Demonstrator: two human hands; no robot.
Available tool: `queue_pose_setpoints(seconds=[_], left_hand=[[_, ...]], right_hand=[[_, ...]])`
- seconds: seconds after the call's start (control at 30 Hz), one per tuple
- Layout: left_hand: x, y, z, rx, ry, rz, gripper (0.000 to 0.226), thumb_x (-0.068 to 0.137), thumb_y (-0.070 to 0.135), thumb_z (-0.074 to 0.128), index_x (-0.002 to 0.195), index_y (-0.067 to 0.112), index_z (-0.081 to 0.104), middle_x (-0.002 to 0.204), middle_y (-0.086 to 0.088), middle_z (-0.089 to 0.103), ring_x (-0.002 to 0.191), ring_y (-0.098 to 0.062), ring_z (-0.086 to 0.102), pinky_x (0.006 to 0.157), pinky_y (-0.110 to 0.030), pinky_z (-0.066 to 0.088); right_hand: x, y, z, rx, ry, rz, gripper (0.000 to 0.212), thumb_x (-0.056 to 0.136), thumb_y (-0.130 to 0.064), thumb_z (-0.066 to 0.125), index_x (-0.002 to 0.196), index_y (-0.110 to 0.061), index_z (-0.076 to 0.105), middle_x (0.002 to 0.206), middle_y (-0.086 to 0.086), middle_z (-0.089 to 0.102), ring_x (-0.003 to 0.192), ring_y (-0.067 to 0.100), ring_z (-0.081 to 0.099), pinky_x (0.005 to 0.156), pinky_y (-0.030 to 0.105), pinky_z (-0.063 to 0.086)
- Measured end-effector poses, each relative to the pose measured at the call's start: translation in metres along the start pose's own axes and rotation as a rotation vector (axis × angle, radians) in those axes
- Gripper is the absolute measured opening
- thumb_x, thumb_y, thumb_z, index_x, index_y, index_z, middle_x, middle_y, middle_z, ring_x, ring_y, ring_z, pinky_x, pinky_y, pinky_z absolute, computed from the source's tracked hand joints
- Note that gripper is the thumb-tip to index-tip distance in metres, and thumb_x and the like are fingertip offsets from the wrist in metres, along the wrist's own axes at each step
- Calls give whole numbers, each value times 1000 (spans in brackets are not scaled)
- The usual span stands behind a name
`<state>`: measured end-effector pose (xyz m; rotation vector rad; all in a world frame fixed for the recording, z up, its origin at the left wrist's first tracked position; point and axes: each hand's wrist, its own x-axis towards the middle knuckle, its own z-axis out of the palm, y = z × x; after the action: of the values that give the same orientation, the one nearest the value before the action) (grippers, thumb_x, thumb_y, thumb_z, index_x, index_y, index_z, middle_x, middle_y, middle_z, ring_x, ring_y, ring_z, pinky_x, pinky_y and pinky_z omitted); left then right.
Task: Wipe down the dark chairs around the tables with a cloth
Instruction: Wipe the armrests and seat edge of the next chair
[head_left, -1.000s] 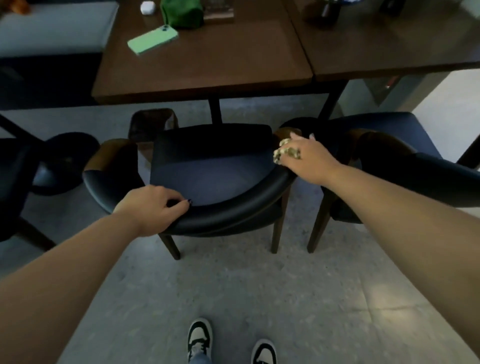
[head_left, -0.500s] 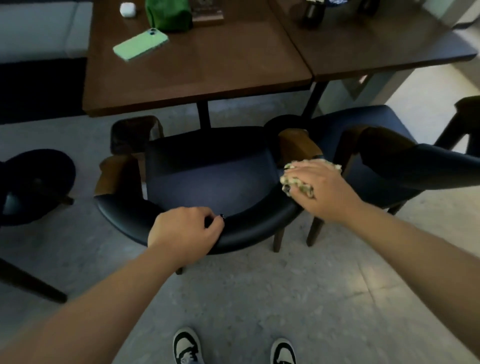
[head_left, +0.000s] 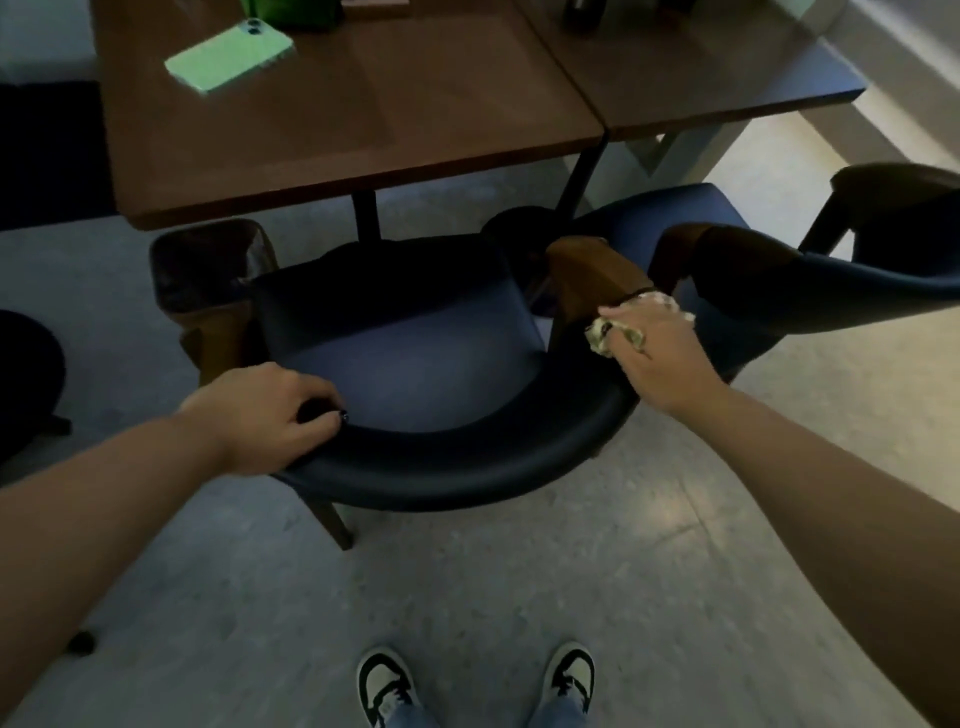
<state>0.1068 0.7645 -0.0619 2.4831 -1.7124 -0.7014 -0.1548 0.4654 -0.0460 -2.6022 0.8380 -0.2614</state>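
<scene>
A dark chair (head_left: 415, 364) with a curved padded backrest (head_left: 467, 457) and brown wooden arm ends stands in front of me, its seat towards the table. My left hand (head_left: 265, 415) grips the left part of the backrest, fingers curled over its inner edge. My right hand (head_left: 654, 353) holds a crumpled pale cloth (head_left: 605, 332) and presses it on the right end of the backrest, where the padding meets the wooden arm (head_left: 587, 275). Most of the cloth is hidden under the hand.
A second dark chair (head_left: 779, 270) stands close on the right. Two brown tables (head_left: 363, 119) are behind the chairs; a green phone (head_left: 228, 60) lies on the left one. A small bin (head_left: 208, 265) sits left of the chair. My shoes (head_left: 384, 686) are on the grey floor.
My right hand slid the cloth along the right end of the backrest towards the wooden arm. My left hand shifted along the backrest and still grips it.
</scene>
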Motion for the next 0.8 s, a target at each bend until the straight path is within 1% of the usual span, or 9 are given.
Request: queue_pose_setpoints(seconds=[0.1,0.23,0.33,0.43,0.5,0.57,0.63,0.73,0.8], left_hand=[[-4,2,2,-8,106,-9,28,92,45,45,107,38,67,77,19,57,72,-7,54,63,-27,43],[-5,4,5,-126,184,-25,23,89,42,49,101,37,68,68,19,56,66,-8,55,64,-28,47],[-7,2,13,-325,403,-105,19,88,34,55,101,35,69,86,14,69,76,-10,62,69,-28,50],[-4,-1,18,-642,714,-391,23,87,24,54,105,30,67,100,12,67,90,-8,61,78,-26,47],[1,-7,20,-786,851,-545,28,88,14,52,113,23,63,120,5,61,111,-13,56,95,-29,44],[3,-16,21,-838,832,-672,35,89,11,53,123,15,57,137,-6,50,127,-21,46,109,-37,37],[7,-26,22,-908,685,-775,38,89,14,54,126,11,51,133,-11,53,122,-27,50,106,-40,40],[17,-35,16,-1128,479,-841,42,87,9,52,127,1,48,111,-15,62,99,-32,61,83,-40,51],[23,-37,12,-1230,431,-858,34,86,1,52,120,-3,52,96,-16,61,82,-28,60,58,-28,50]], right_hand=[[-35,-35,9,21,67,12,34,86,-19,49,101,3,71,106,17,69,101,33,62,93,28,36],[-81,-94,41,-3,270,58,33,87,-18,47,82,4,71,85,18,70,82,32,66,88,34,41],[-93,-160,75,-41,274,121,33,84,-20,44,77,2,68,77,16,68,75,32,64,81,37,46],[-87,-218,99,-66,160,165,33,83,-21,40,68,-3,64,67,13,64,68,30,62,74,36,49],[-74,-244,108,-53,139,183,25,80,-17,47,64,-4,63,62,12,63,63,30,62,74,37,53],[-67,-265,120,-28,98,176,10,73,-11,63,66,-4,65,65,13,65,67,31,64,87,43,52],[-56,-280,129,-36,30,158,6,73,-9,68,75,-4,67,74,14,67,78,31,65,100,49,44],[-32,-299,137,-60,-206,134,18,91,-17,49,102,-9,61,103,10,65,104,29,57,115,47,21],[-17,-305,143,-47,-233,118,21,94,-18,44,107,-10,58,110,9,63,107,28,55,112,50,23]])
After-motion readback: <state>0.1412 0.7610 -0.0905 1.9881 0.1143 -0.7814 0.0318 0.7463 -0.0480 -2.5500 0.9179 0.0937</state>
